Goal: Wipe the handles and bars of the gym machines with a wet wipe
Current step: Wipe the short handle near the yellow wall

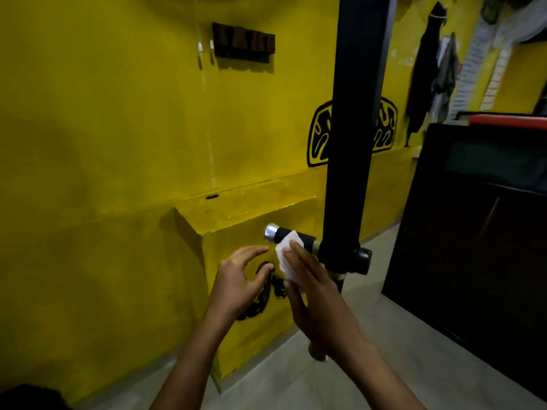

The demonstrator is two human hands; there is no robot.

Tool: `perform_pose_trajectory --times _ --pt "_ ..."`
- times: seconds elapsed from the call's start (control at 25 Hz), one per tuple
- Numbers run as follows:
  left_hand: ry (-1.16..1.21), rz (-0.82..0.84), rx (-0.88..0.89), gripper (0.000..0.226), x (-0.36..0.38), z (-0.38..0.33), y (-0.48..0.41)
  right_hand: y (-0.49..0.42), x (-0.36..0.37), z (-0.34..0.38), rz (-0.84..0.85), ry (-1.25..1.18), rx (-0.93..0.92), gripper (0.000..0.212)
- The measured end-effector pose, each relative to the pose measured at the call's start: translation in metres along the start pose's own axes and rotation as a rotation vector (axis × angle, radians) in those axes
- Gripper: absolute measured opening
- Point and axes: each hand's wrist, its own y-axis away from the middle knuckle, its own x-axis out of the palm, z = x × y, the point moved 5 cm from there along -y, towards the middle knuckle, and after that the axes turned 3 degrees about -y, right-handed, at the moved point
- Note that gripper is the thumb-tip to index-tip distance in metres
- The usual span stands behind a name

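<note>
Now right hand (321,306) presses wet wipe (283,259) on handle (284,234) with straight fingers; left hand (236,281) fingers wide, empty

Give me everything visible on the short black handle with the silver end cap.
The handle is a short horizontal stub sticking out to the left, low on the black upright post. Its grip looks like matte black rubber or foam and ends in a shiny silver cap. A white wipe drapes over its middle, pressed on by the right hand, fingers straight. The left hand hovers nearby, apart from it.
</note>
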Motion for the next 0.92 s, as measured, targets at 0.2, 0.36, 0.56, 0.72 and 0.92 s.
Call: perform_pose_trajectory --times 0.2,0.36,0.56,0.72,0.92 --pt "0.043 0.045 0.203 0.035 0.004 0.040 -0.063 -0.055 0.034 -0.003 -0.098 0.292 0.101 0.071" --pt "0.147 0.162 0.346 0.040 0.018 0.055 -0.080 -0.070 0.073 -0.017 0.003 0.632 0.241 0.049" --pt "0.303 0.262 0.469 0.038 0.037 0.060 -0.086 -0.046 0.059 -0.023 -0.147 0.911 0.312 0.053" --pt "0.477 0.287 0.431 0.038 0.041 0.065 -0.084 -0.064 0.081 -0.027 -0.191 0.809 0.409 0.047" --pt "0.487 0.270 0.478 0.035 0.043 0.071 -0.089 -0.047 0.055 -0.027 -0.118 0.828 0.302 0.040"
